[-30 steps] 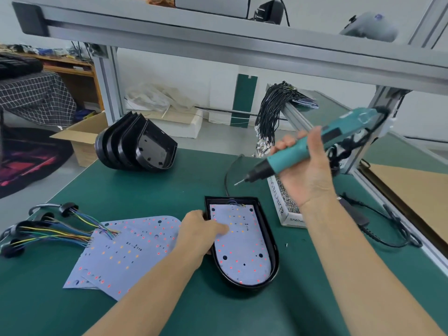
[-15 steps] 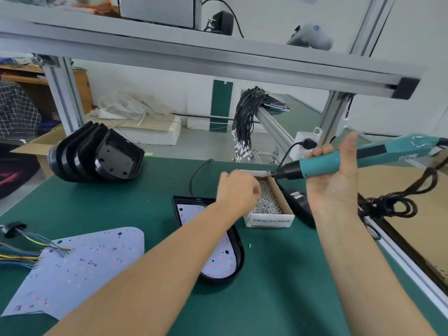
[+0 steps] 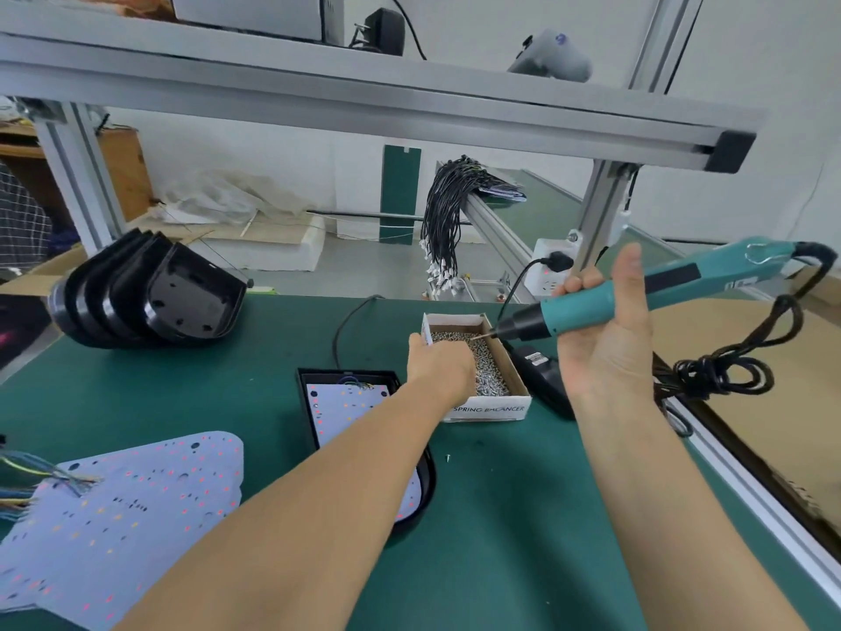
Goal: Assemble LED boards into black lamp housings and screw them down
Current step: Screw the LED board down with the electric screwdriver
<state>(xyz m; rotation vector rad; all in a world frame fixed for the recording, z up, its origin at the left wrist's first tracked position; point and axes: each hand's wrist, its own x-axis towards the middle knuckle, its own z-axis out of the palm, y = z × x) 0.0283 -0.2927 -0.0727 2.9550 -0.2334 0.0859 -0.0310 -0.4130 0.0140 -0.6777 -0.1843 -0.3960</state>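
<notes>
Head view: left hand [image 3: 439, 364] down in the screw box [image 3: 509, 375], fingers hidden among the screws [image 3: 489, 380], grip impossible to tell. Right hand [image 3: 605, 339] wrapped round the teal screwdriver [image 3: 637, 296], tip over the box. Lamp housing [image 3: 318, 407] with LED board [image 3: 346, 412] flat on the green table [image 3: 500, 539], just left of the box.

The left hand [image 3: 439, 364] reached into a small cardboard box [image 3: 509, 405] of screws [image 3: 489, 380]. The right hand [image 3: 605, 330] held a teal electric screwdriver [image 3: 637, 298] above the box, tip pointing left. A black housing [image 3: 428, 489] holding an LED board [image 3: 346, 412] lay on the green table [image 3: 500, 539].
</notes>
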